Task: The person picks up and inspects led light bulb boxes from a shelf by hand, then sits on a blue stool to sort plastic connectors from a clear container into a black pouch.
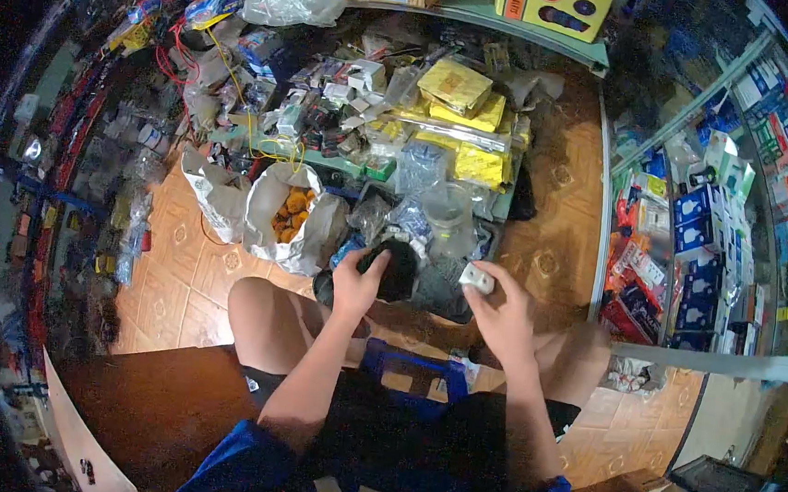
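My left hand (pixel 357 285) is closed around the edge of a dark, rounded black item (pixel 400 271); its exact kind is hard to make out. Between the thumb and fingers of my right hand (pixel 503 315) is a small white block with dark holes (pixel 476 277), which looks like a socket piece. A clear plastic container (pixel 452 215) stands just beyond both hands. Below it, a dark grey mesh-like bundle (pixel 442 287) lies between them. To the left of my left hand is a white sack (pixel 261 206) with orange-brown lumps (pixel 294 215) inside.
Yellow packets (pixel 456 86) and small boxed goods crowd the low table ahead. Glass shelving with blue boxes (pixel 700 219) rises on the right, and packed shelves line the left. A brown wooden surface (pixel 155 403) is beside my left leg. Tiled floor (pixel 551 249) shows between.
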The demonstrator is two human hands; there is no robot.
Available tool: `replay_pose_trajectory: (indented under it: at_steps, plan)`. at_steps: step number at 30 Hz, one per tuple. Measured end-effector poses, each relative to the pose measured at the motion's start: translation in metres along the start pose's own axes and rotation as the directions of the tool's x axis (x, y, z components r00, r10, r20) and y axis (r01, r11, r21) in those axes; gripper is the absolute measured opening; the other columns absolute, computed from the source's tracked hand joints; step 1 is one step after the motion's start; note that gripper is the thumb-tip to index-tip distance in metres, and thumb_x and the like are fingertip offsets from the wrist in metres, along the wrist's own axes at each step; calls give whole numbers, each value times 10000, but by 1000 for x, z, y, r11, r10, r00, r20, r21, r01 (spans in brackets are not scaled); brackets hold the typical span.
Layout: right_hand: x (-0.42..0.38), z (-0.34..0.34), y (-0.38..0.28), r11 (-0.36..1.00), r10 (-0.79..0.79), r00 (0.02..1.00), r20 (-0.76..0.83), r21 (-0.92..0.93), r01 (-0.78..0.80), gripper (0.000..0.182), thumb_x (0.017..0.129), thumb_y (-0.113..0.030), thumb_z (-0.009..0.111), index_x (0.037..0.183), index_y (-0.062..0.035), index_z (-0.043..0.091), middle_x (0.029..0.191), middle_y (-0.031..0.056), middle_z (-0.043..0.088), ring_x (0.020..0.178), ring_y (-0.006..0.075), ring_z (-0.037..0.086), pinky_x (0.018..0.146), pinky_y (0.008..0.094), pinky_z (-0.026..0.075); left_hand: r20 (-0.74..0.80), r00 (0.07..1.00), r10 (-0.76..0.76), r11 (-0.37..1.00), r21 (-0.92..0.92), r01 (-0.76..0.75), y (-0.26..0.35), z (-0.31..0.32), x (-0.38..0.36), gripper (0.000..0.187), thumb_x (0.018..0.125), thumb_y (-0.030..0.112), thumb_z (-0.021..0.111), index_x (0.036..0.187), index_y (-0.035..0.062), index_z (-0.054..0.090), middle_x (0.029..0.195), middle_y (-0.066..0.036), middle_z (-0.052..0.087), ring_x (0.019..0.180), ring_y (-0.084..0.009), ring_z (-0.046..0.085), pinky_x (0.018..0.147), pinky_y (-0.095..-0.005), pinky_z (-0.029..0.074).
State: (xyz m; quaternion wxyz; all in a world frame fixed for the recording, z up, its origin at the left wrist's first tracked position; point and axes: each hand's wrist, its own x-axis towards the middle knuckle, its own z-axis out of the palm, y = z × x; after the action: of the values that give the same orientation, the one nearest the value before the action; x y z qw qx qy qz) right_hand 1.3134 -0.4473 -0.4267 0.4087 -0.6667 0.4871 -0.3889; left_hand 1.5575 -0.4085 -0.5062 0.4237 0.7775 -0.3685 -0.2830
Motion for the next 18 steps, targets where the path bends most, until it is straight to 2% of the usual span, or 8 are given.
replay_pose_trajectory:
  at_steps: [2, 4, 7, 10, 11, 14, 15, 18]
  plan:
    - [34, 15, 42, 999, 6, 997, 78, -43, -3, 289, 858, -27, 752, 1138, -2, 683, 1131, 116, 717, 1059, 154, 659, 898, 296, 522, 23, 990, -142, 987, -69, 143, -32, 8, 0, 447, 869, 326, 768, 1093, -56, 708, 999, -233, 721, 933, -310, 706, 847, -372, 519]
    - [78, 36, 60, 995, 28, 997, 65, -97, -22, 226, 847, -50, 753, 1063, -20, 698, 1074, 107, 723, 1010, 228, 680, 853, 344, 533, -27, 983, -180, 983, -40, 179, -102, 33, 9, 552, 851, 407, 775, 1133, -62, 696, 988, -230, 731, 953, -275, 708, 854, -371, 519]
    - [135, 72, 111, 910, -162, 984, 70, -376, 176, 181, 813, -141, 753, 988, -110, 721, 1008, 90, 721, 947, 321, 663, 860, 443, 493, 64, 987, -150, 989, 26, 148, -101, 39, 11, 594, 839, 473, 753, 1128, -44, 703, 1000, -241, 731, 955, -325, 718, 843, -397, 531]
    - [151, 92, 151, 687, -227, 944, 239, -648, 329, 170, 821, -204, 730, 982, -149, 734, 1017, 52, 714, 1028, 293, 614, 944, 500, 402, 52, 966, -252, 965, 92, 246, -110, 40, 9, 561, 847, 468, 740, 1127, -17, 715, 1005, -229, 735, 959, -338, 718, 840, -400, 536]
    - [155, 99, 166, 680, -139, 953, 270, -674, 290, 173, 845, -242, 702, 1000, -177, 744, 1058, 44, 705, 1129, 284, 552, 1006, 522, 315, 92, 964, -249, 965, 110, 239, -114, 39, 9, 520, 857, 445, 735, 1135, 6, 723, 991, -215, 741, 941, -331, 724, 825, -408, 541]
    - [149, 102, 189, 625, -139, 941, 310, -709, 326, 198, 864, -254, 675, 1032, -177, 745, 1071, 57, 701, 1188, 305, 516, 1014, 537, 313, 210, 937, -278, 956, 151, 249, -129, 41, 13, 487, 862, 417, 733, 1157, 30, 725, 987, -204, 744, 918, -335, 729, 817, -404, 546]
    - [146, 102, 193, 623, -152, 935, 320, -703, 342, 206, 868, -259, 669, 1039, -173, 745, 1090, 65, 692, 1213, 309, 499, 1019, 540, 310, 192, 968, -163, 979, 154, 134, -149, 52, 14, 437, 874, 384, 718, 1127, 28, 736, 919, -193, 748, 834, -341, 730, 793, -412, 552]
    - [133, 95, 205, 634, -157, 928, 337, -687, 356, 226, 879, -271, 655, 1058, -161, 741, 1172, 80, 657, 1282, 318, 449, 1037, 550, 296, 286, 932, -224, 914, 395, 99, -86, 53, 15, 393, 871, 355, 717, 1089, 30, 751, 1051, -176, 736, 916, -314, 717, 763, -418, 555]
